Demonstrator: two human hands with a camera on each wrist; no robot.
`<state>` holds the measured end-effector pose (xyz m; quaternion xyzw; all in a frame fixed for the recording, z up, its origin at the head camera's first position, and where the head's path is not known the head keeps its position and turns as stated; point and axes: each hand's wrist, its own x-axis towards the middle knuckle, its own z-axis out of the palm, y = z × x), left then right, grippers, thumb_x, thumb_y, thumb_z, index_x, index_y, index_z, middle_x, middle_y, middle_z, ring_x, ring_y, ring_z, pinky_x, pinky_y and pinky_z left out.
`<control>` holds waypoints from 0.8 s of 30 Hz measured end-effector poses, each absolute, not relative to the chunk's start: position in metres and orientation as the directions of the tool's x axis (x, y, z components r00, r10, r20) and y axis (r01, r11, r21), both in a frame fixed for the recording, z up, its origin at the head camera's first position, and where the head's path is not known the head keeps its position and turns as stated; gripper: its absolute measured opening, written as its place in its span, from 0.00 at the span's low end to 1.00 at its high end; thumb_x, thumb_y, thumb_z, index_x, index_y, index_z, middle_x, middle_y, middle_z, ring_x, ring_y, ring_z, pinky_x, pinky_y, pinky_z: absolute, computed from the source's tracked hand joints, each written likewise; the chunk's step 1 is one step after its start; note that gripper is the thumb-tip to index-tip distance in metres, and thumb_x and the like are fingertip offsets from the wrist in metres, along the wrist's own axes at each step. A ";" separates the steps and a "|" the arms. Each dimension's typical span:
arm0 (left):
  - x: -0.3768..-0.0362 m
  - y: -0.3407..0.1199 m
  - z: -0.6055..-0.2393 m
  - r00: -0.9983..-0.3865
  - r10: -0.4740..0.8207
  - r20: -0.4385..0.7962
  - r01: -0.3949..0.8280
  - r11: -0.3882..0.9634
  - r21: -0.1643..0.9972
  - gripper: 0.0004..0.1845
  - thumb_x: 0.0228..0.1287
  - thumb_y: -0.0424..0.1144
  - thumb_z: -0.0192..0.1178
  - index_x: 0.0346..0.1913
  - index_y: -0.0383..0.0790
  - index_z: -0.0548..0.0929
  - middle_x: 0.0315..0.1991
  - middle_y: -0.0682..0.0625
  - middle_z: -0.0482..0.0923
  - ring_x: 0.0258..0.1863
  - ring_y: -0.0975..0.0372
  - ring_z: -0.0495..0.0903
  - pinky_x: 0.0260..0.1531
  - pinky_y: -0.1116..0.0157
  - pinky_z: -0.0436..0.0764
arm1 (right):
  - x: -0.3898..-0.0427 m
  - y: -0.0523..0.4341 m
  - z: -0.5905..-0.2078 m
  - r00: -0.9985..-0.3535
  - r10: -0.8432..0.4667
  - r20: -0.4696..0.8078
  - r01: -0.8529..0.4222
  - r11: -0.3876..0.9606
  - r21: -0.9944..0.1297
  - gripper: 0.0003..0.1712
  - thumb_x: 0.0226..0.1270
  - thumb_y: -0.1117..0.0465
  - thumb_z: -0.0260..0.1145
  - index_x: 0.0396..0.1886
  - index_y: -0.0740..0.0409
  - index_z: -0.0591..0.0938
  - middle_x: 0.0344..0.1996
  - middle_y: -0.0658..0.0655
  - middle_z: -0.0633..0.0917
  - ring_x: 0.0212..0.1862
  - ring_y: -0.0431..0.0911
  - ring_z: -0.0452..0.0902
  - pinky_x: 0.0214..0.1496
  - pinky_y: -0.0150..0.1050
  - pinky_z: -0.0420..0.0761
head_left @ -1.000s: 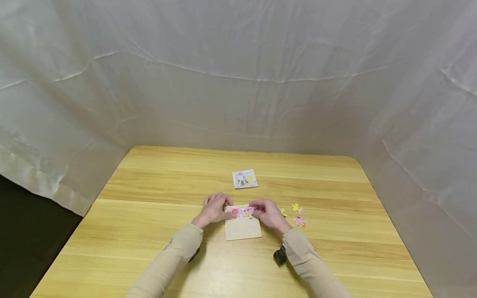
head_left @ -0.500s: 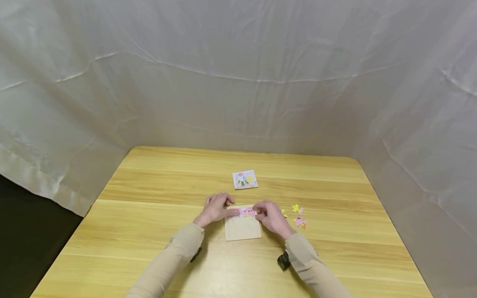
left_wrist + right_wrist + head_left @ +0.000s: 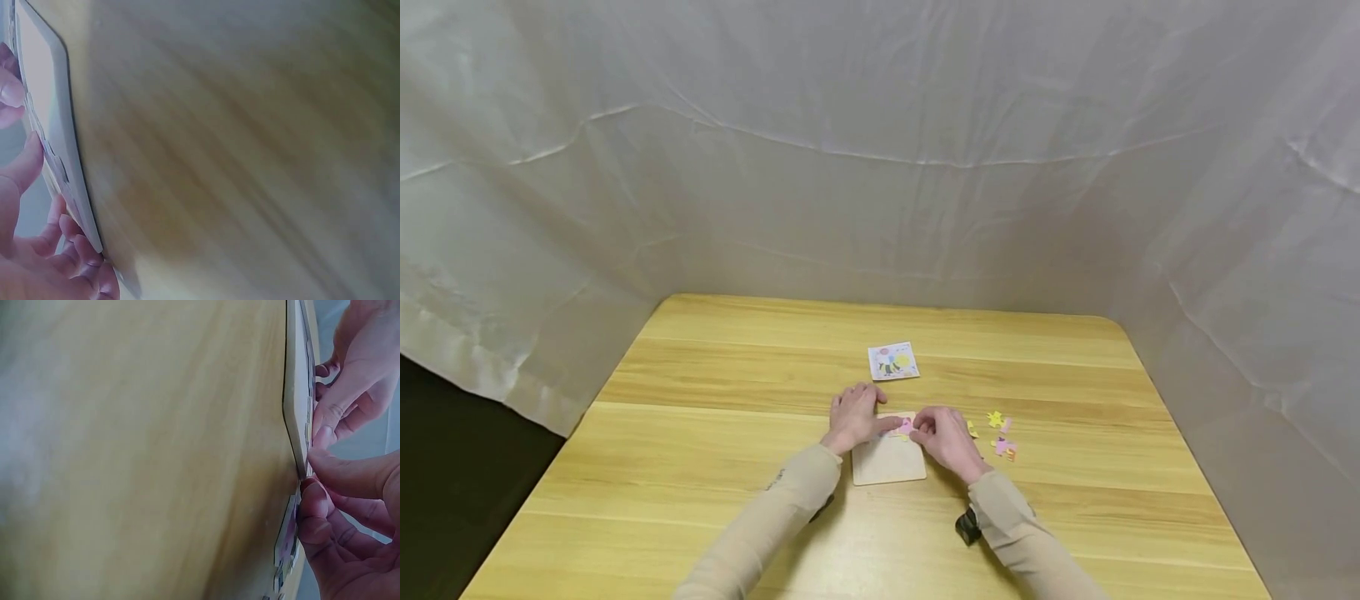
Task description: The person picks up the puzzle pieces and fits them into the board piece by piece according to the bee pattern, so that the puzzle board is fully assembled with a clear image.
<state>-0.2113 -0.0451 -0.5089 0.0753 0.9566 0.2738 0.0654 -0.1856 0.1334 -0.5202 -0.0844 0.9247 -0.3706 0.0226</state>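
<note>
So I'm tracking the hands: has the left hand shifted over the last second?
Yes. The left hand slid rightward along the puzzle board, closer to the right hand.

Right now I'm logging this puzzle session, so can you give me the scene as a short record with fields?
surface: wooden table
board: puzzle tray, near the table's middle
left hand: fingers on the tray's far left edge
right hand: pinches a pink piece at the tray's far edge
loose pieces: right of the tray
picture card: beyond the tray
</note>
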 end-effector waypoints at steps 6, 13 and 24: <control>-0.212 -0.045 -0.509 -0.982 0.170 -0.085 0.098 0.838 0.537 0.25 0.55 0.55 0.74 0.47 0.44 0.80 0.49 0.46 0.80 0.50 0.51 0.74 0.55 0.51 0.66 | -0.186 0.132 -0.519 -0.986 -0.165 0.002 -0.122 0.719 -0.685 0.04 0.60 0.66 0.74 0.28 0.57 0.85 0.22 0.50 0.82 0.26 0.40 0.72 0.31 0.31 0.70; -0.212 -0.045 -0.508 -0.982 0.166 -0.085 0.094 0.836 0.541 0.23 0.55 0.54 0.74 0.45 0.44 0.81 0.48 0.47 0.81 0.49 0.52 0.74 0.53 0.51 0.66 | -0.192 0.130 -0.517 -0.982 -0.190 -0.006 -0.138 0.736 -0.663 0.07 0.60 0.63 0.75 0.26 0.56 0.84 0.21 0.50 0.82 0.25 0.40 0.72 0.29 0.32 0.70; -0.211 -0.047 -0.513 -0.981 0.182 -0.061 0.124 0.844 0.522 0.23 0.55 0.55 0.74 0.45 0.44 0.81 0.42 0.49 0.80 0.45 0.54 0.74 0.48 0.55 0.66 | -0.201 0.126 -0.515 -0.986 -0.159 -0.053 -0.082 0.737 -0.671 0.10 0.54 0.64 0.79 0.23 0.57 0.83 0.20 0.50 0.79 0.26 0.42 0.70 0.32 0.34 0.67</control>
